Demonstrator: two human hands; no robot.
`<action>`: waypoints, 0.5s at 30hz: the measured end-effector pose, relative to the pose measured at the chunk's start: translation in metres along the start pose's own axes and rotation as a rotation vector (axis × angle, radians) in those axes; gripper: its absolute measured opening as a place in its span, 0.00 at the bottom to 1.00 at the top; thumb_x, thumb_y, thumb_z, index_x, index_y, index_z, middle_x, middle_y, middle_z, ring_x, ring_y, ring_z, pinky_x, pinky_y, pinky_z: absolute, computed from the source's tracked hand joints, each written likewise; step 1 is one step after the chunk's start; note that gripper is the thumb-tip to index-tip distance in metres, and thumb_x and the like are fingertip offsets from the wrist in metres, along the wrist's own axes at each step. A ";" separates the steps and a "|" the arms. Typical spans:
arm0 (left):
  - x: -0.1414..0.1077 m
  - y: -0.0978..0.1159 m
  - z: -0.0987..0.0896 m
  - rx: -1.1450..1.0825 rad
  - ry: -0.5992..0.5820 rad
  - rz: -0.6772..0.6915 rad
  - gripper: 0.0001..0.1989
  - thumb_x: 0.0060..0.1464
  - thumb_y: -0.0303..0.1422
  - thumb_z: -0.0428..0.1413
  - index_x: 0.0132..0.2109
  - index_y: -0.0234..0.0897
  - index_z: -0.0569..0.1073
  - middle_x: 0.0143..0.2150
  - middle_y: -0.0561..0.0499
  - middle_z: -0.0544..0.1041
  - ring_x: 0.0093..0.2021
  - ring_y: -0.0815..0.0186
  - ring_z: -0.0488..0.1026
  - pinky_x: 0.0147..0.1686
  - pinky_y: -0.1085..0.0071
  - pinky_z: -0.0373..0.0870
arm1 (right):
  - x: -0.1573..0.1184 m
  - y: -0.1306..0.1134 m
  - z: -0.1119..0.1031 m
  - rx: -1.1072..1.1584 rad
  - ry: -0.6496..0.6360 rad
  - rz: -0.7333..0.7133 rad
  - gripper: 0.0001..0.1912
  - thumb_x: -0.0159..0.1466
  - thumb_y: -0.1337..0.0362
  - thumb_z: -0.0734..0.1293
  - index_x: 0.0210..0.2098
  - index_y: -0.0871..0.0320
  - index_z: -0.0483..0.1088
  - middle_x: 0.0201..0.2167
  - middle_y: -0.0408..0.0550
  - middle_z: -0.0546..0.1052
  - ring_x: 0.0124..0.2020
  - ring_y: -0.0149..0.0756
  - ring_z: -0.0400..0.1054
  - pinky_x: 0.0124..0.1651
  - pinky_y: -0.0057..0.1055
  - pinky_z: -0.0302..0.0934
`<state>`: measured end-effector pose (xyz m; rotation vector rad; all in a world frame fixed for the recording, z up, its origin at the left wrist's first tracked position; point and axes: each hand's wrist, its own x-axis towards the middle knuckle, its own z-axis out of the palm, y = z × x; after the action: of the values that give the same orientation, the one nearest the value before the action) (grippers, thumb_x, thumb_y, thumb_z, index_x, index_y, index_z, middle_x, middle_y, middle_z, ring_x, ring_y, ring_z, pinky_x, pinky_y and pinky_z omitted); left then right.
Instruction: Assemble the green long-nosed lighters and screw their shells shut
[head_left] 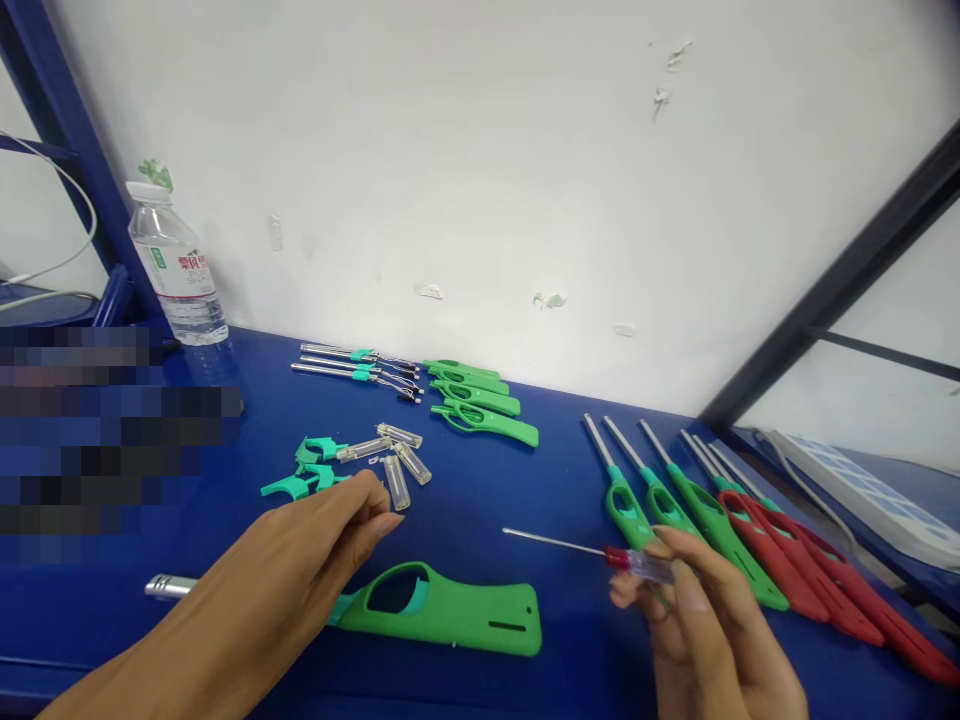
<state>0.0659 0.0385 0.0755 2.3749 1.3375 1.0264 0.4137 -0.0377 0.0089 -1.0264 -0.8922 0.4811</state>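
A screwdriver (pixel 636 563) with a red and clear handle is held in my right hand (pixel 709 620), its thin shaft pointing left. My left hand (pixel 322 545) has its fingers bent together above a green lighter (pixel 465 612); what they hold, if anything, is hidden. That lighter lies across the front of the blue table, its metal tube showing left of my wrist. Just beyond my left fingers lie several clear fuel tanks (pixel 397 482) and teal trigger parts (pixel 291 487).
Metal tubes with wires (pixel 330 368) and green casing halves (pixel 487 425) lie at the back. Green lighters (pixel 697 500) and red lighters (pixel 844 590) are lined up at the right. A water bottle (pixel 180 275) stands back left, and a white power strip (pixel 877 490) lies far right.
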 end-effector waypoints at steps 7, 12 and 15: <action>0.001 0.014 0.005 -0.368 0.000 -0.061 0.20 0.74 0.49 0.66 0.34 0.46 0.85 0.26 0.56 0.81 0.22 0.68 0.73 0.22 0.77 0.70 | 0.005 -0.006 -0.001 0.012 -0.088 -0.013 0.08 0.78 0.52 0.82 0.53 0.44 0.91 0.46 0.46 0.90 0.32 0.37 0.88 0.41 0.32 0.87; -0.008 0.011 0.022 -0.486 0.014 -0.161 0.17 0.70 0.51 0.70 0.36 0.46 0.90 0.27 0.55 0.84 0.23 0.67 0.78 0.25 0.79 0.76 | 0.007 -0.008 0.003 0.067 -0.214 -0.033 0.10 0.84 0.51 0.76 0.47 0.44 0.88 0.49 0.48 0.94 0.33 0.38 0.90 0.42 0.33 0.89; -0.009 0.013 0.027 -0.515 0.014 -0.171 0.15 0.69 0.50 0.71 0.38 0.47 0.91 0.27 0.54 0.85 0.22 0.67 0.80 0.24 0.80 0.76 | 0.003 -0.014 0.008 0.069 -0.317 -0.065 0.10 0.84 0.52 0.75 0.47 0.45 0.88 0.48 0.49 0.95 0.33 0.40 0.91 0.43 0.33 0.89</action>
<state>0.0894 0.0275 0.0586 1.8469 1.0912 1.1677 0.4083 -0.0373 0.0243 -0.8682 -1.1781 0.6266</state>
